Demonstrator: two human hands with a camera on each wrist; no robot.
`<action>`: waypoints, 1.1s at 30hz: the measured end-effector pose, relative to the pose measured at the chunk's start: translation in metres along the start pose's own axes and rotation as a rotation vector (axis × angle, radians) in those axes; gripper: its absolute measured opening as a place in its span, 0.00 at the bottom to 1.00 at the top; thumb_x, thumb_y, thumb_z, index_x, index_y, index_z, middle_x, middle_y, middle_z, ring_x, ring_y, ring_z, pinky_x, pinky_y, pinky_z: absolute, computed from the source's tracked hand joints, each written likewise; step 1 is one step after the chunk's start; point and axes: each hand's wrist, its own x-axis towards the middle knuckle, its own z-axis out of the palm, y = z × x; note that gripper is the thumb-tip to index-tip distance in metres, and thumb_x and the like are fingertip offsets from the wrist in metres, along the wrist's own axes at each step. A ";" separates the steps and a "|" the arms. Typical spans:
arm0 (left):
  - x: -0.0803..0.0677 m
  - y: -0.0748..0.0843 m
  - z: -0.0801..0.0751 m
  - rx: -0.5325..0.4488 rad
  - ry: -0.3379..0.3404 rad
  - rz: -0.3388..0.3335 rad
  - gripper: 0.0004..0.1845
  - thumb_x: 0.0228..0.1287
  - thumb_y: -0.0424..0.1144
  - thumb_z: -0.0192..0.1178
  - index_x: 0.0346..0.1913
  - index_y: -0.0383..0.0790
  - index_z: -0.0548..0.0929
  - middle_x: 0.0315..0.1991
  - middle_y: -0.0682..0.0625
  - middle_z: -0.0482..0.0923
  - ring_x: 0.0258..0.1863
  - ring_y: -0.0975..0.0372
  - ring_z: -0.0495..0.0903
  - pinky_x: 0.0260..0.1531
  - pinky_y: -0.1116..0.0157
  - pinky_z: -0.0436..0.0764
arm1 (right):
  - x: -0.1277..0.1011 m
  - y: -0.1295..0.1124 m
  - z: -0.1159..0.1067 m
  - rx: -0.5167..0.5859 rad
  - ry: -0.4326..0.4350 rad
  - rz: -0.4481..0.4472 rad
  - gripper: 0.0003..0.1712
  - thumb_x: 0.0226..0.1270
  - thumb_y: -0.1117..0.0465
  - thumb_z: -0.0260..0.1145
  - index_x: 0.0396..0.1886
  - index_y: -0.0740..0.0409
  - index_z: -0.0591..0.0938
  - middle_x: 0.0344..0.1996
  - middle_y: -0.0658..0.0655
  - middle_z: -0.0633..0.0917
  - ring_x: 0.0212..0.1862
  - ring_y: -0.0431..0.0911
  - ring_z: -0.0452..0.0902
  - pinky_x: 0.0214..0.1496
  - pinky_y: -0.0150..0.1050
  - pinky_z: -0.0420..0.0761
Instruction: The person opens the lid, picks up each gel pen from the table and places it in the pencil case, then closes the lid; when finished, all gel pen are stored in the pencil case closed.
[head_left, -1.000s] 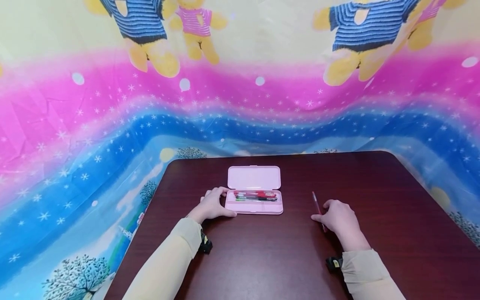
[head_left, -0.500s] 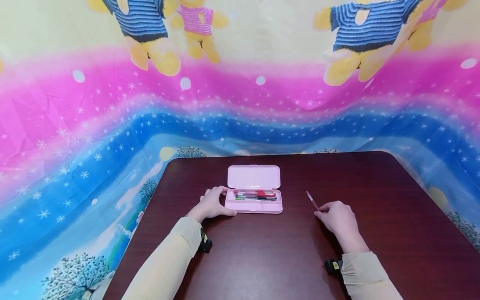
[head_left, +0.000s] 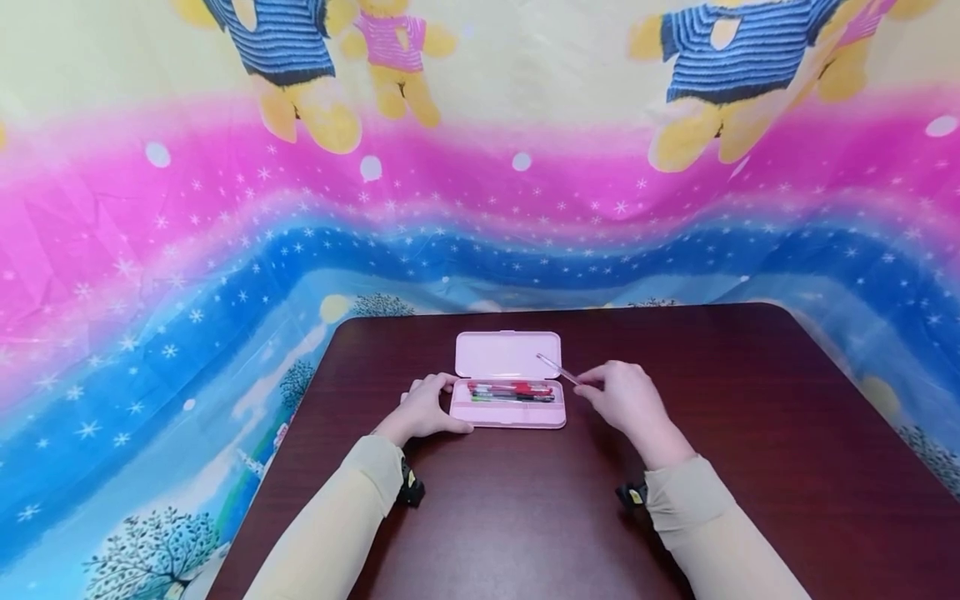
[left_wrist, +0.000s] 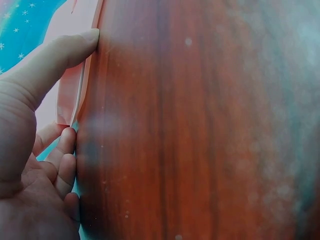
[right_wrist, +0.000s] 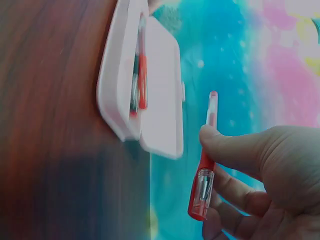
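Observation:
A pink pencil case lies on the table with its lid folded back. Several pens with red, black and green parts lie in its rear compartment. My left hand holds the case at its left end, thumb along the front edge and fingers at the side. Right of the case, my right hand pinches a clear pen with red parts between thumb and fingers. In the head view, that pen's far end overlaps the lid's right part.
The dark red-brown table extends around the case. A printed cloth with bears and snowflakes hangs behind and beside it. Each wrist wears a small black camera.
My right hand has carried the pen left and away from me, to the case, tilting the pen's far end leftward. The left hand and the case have stayed in place.

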 end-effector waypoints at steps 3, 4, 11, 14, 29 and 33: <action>0.000 0.000 -0.001 -0.008 0.006 -0.003 0.51 0.45 0.62 0.88 0.72 0.49 0.78 0.62 0.49 0.80 0.67 0.50 0.71 0.67 0.42 0.69 | 0.013 -0.017 0.009 -0.016 -0.030 -0.060 0.10 0.70 0.57 0.80 0.48 0.53 0.97 0.45 0.61 0.95 0.48 0.57 0.89 0.56 0.57 0.87; 0.000 0.000 -0.001 -0.009 0.006 -0.004 0.51 0.45 0.62 0.88 0.72 0.49 0.78 0.62 0.49 0.80 0.67 0.50 0.71 0.67 0.42 0.69 | 0.017 -0.022 0.013 -0.017 -0.048 -0.075 0.10 0.70 0.57 0.80 0.48 0.52 0.97 0.45 0.60 0.95 0.48 0.56 0.88 0.57 0.57 0.87; 0.002 -0.003 0.002 0.005 -0.003 0.005 0.51 0.45 0.63 0.87 0.72 0.50 0.78 0.62 0.50 0.80 0.67 0.51 0.71 0.66 0.44 0.69 | 0.034 -0.040 0.042 -0.020 -0.120 -0.132 0.08 0.68 0.57 0.82 0.45 0.48 0.98 0.41 0.54 0.95 0.45 0.49 0.87 0.53 0.50 0.88; 0.002 -0.003 0.003 0.009 0.000 0.007 0.51 0.45 0.63 0.87 0.72 0.50 0.78 0.62 0.50 0.80 0.67 0.51 0.71 0.66 0.44 0.69 | 0.037 -0.043 0.052 -0.032 -0.120 -0.166 0.07 0.67 0.58 0.82 0.44 0.47 0.98 0.39 0.52 0.94 0.44 0.49 0.87 0.53 0.50 0.87; 0.000 -0.001 0.000 0.005 0.004 0.007 0.50 0.45 0.62 0.88 0.72 0.49 0.78 0.61 0.50 0.80 0.67 0.51 0.71 0.65 0.44 0.69 | 0.039 -0.044 0.080 -0.135 -0.086 -0.316 0.07 0.64 0.60 0.84 0.41 0.46 0.98 0.35 0.53 0.90 0.42 0.52 0.88 0.54 0.52 0.88; 0.000 0.000 0.000 0.003 0.003 0.005 0.50 0.45 0.62 0.88 0.71 0.50 0.79 0.62 0.50 0.80 0.67 0.51 0.71 0.65 0.44 0.69 | 0.041 -0.044 0.083 -0.132 -0.071 -0.332 0.07 0.62 0.60 0.85 0.39 0.45 0.98 0.33 0.50 0.89 0.42 0.53 0.88 0.54 0.52 0.87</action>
